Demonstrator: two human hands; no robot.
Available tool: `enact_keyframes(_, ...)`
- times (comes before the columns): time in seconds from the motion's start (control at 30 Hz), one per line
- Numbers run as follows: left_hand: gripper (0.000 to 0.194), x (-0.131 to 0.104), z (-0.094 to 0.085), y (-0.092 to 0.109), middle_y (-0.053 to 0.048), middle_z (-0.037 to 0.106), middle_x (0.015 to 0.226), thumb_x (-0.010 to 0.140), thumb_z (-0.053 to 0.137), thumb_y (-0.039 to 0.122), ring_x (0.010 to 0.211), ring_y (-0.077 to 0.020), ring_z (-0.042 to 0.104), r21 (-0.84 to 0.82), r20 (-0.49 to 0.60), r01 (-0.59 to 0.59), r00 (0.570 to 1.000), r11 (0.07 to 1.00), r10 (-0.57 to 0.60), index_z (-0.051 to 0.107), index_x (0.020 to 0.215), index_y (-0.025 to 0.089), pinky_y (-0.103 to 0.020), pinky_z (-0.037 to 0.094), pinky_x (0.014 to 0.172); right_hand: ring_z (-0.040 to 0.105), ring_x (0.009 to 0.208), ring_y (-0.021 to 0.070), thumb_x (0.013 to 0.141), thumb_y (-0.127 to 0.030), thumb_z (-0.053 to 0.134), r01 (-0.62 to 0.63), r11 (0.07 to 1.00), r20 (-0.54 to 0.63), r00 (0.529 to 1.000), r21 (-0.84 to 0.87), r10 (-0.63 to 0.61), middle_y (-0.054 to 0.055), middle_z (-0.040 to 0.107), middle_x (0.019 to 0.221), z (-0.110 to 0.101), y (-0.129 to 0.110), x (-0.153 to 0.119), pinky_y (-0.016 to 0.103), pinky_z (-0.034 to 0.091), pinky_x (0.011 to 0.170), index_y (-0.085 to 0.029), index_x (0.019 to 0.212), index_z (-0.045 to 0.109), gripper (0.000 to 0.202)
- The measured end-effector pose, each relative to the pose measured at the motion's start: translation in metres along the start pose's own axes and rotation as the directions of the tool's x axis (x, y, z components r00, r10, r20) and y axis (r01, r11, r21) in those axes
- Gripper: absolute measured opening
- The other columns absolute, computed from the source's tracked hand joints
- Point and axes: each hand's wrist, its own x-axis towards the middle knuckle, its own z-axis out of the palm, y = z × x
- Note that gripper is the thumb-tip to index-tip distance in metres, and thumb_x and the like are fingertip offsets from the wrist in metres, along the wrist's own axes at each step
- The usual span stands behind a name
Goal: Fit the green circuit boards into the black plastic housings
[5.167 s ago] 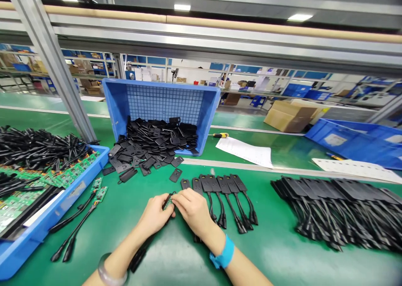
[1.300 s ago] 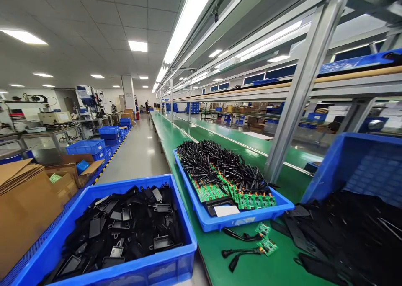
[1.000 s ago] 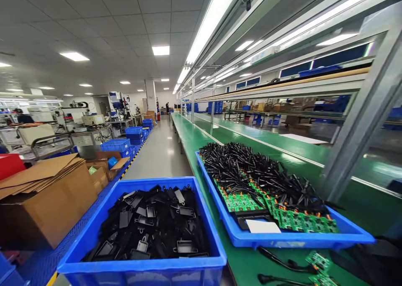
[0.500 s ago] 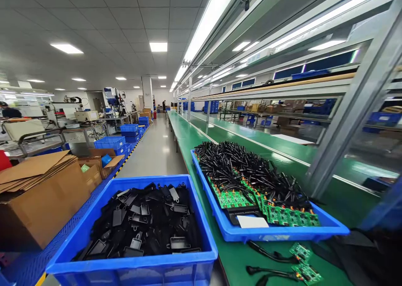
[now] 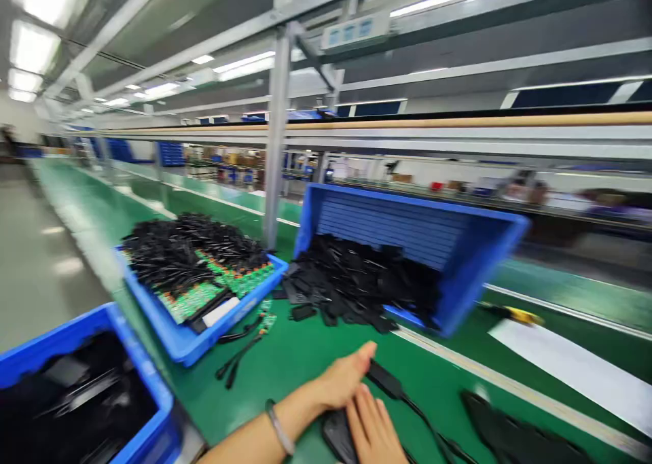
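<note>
My left hand (image 5: 343,381), with a grey band on its wrist, reaches in from the lower middle over the green bench (image 5: 300,362). Its fingers are closed against the near end of a black cabled part (image 5: 387,381), partly hidden. My right hand (image 5: 374,429) is beside and below it, fingers stretched out, over the edge of a dark flat part (image 5: 339,438). The two hands touch or overlap. A black cable (image 5: 425,420) runs from the cabled part toward the lower right. Motion blur softens the details.
A blue tray (image 5: 191,348) holds green circuit boards with black cables. Black parts spill from a tilted blue bin (image 5: 458,274). Another blue bin (image 5: 166,403) stands at lower left. White paper (image 5: 575,369) and a yellow-handled tool (image 5: 524,316) lie right.
The view has swung right, so the tray and left bin appear farther left. Both hands, the tilted bin and the cabled part have come into view.
</note>
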Motion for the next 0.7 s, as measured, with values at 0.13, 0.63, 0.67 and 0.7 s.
enact_keyframes(0.13, 0.094, 0.01, -0.01, -0.009, -0.015, 0.03, 0.149, 0.077, 0.018, 0.078, 0.14, -0.0254, 0.021, -0.357, -0.044, 0.098, 0.992, 0.929, -0.122, 0.021, 0.146, 0.013, -0.044, 0.01, 0.114, 0.006, 0.138, 0.0411, 0.078, -0.062, 0.051, -0.076, 0.992, 0.254, 0.966, 0.096, 0.05, 0.018, 0.005, 0.153, -0.038, -0.026, 0.003, 0.062, 0.017, 0.109, -0.012, 0.148, 0.007, 0.097)
enact_keyframes(0.63, 0.082, 0.01, -0.005, 0.003, -0.004, 0.043, 0.143, 0.073, 0.035, 0.077, 0.135, -0.025, 0.032, -0.553, -0.3, 0.093, 0.905, 0.828, -0.302, 0.041, 0.136, 0.024, -0.037, 0.017, 0.117, 0.059, 0.096, 0.0306, 0.093, -0.04, 0.043, -0.6, 0.799, -0.205, 0.779, 0.028, 0.592, 0.012, 0.063, 0.104, -0.018, -0.055, 0.052, 0.051, 0.049, 0.079, -0.023, 0.122, 0.054, 0.035)
enact_keyframes(0.67, 0.082, 0.012, -0.009, 0.0, -0.004, 0.045, 0.142, 0.073, 0.034, 0.077, 0.134, -0.0257, 0.033, -0.552, -0.304, 0.08, 0.908, 0.83, -0.29, 0.041, 0.136, 0.025, -0.037, 0.02, 0.116, 0.059, 0.094, 0.0305, 0.092, -0.042, 0.044, -0.628, 0.778, -0.232, 0.753, 0.024, 0.615, 0.011, 0.063, 0.101, -0.021, -0.053, 0.053, 0.05, 0.049, 0.078, -0.023, 0.12, 0.055, 0.036)
enact_keyframes(0.7, 0.083, 0.014, -0.013, -0.003, -0.004, 0.046, 0.141, 0.073, 0.032, 0.077, 0.134, -0.0264, 0.035, -0.536, -0.317, 0.059, 0.911, 0.842, -0.265, 0.04, 0.136, 0.025, -0.038, 0.023, 0.115, 0.059, 0.094, 0.0306, 0.092, -0.044, 0.044, -0.646, 0.763, -0.238, 0.739, 0.016, 0.631, 0.011, 0.063, 0.1, -0.03, -0.05, 0.052, 0.05, 0.048, 0.078, -0.024, 0.119, 0.056, 0.036)
